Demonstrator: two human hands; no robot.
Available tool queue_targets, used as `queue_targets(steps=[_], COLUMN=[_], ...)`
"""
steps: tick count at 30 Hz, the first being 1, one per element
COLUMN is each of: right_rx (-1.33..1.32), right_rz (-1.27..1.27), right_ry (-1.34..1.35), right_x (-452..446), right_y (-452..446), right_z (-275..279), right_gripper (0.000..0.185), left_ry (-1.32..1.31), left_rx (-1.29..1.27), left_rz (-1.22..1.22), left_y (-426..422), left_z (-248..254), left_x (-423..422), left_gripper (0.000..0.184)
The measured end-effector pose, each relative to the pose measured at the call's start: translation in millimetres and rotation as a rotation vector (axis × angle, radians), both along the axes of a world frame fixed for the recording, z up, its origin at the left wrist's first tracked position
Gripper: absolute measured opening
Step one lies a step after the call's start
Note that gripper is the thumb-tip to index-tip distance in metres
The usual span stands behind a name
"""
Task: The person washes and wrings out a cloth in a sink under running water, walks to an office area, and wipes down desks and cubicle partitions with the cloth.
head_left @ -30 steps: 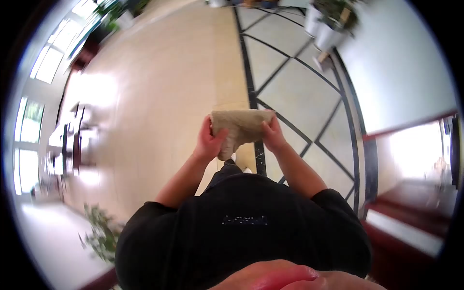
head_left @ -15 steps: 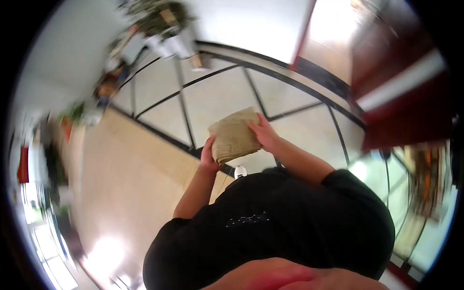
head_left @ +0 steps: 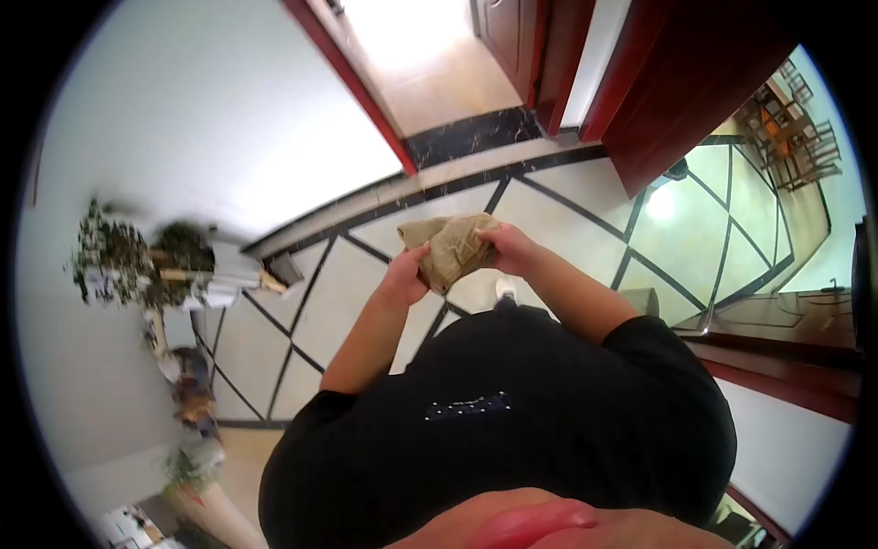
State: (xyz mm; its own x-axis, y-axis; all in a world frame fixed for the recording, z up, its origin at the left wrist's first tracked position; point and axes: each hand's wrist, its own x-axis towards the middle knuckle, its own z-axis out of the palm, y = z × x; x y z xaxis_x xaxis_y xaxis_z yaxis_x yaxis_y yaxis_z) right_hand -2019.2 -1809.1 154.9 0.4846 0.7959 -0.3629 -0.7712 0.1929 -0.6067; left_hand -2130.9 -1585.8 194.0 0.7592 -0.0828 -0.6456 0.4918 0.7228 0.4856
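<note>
Above the tiled floor [head_left: 361,288], held out ahead of the black shirt [head_left: 494,384]: brown cloth [head_left: 453,254], folded, creased, midair. Left hand [head_left: 409,274] pinches its left side, thumb on top. Right hand [head_left: 512,250] pinches its right side, thumb also on top; fingers underneath mostly hidden on both. White shoe tip [head_left: 506,286] shows just past the shirt hem. Farther off: potted plants [head_left: 110,252] at left, dark red door [head_left: 700,82] and wooden chairs [head_left: 796,151] at upper right.
</note>
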Motion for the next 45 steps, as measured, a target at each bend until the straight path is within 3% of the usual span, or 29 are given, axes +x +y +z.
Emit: queue_targets(steps=[1, 3, 5, 6, 10, 14, 17, 19, 20, 21, 25, 29, 34, 39, 41, 45], right_rx=[0.018, 0.317, 0.502, 0.569, 0.61, 0.591, 0.421, 0.422, 0.293, 0.408, 0.364, 0.413, 0.205, 0.071, 0.079, 0.107], right_rz=[-0.028, -0.131, -0.152, -0.185, -0.393, -0.479, -0.45, -0.378, -0.487, -0.466, -0.57, -0.704, -0.918, -0.802, -0.62, -0.187], right_ry=[-0.013, 0.004, -0.051, -0.1, -0.1, 0.163, 0.168, 0.36, 0.369, 0.323, 0.239, 0.144, 0.218, 0.391, 0.403, 0.424], right_x=[29, 80, 133, 154, 224, 308, 387, 449, 474, 506, 602, 682, 821, 995, 1052, 1137], right_y=[-3, -17, -22, -16, 38, 77, 104, 112, 119, 121, 114, 105, 97, 168, 214, 318], right_z=[15, 62, 77, 84, 87, 60, 29, 12, 27, 25, 59, 62, -13, -37, -34, -8], right_gripper=[0.049, 0.047, 0.081, 0.09, 0.105, 0.102, 0.077, 0.068, 0.063, 0.064, 0.066, 0.07, 0.07, 0.074, 0.074, 0.068], left_ry=[-0.04, -0.187, -0.404, -0.434, -0.523, -0.35, -0.279, -0.203, -0.149, -0.093, -0.093, -0.112, -0.177, 0.141, 0.268, 0.128], left_rx=[0.078, -0.009, -0.381, -0.437, -0.101, -0.006, 0.059, 0.043, 0.087, 0.092, 0.203, 0.277, 0.326, 0.28, 0.314, 0.343], left_rz=[0.023, 0.0, -0.049, -0.033, -0.01, 0.025, -0.117, -0.203, -0.215, -0.21, -0.257, -0.21, -0.127, 0.09, 0.201, 0.408], left_y=[-2, 7, 9, 6, 4, 26, 78, 119, 136, 153, 203, 221, 260, 316, 338, 371], left_z=[11, 24, 72, 81, 57, 28, 2, -12, -17, -20, -22, 11, -6, -47, -39, -26], left_x=[32, 90, 142, 170, 262, 349, 423, 478, 507, 535, 653, 754, 865, 956, 984, 1034], left_gripper=[0.049, 0.051, 0.052, 0.054, 0.059, 0.062, 0.048, 0.04, 0.037, 0.034, 0.036, 0.033, 0.031, 0.035, 0.034, 0.031])
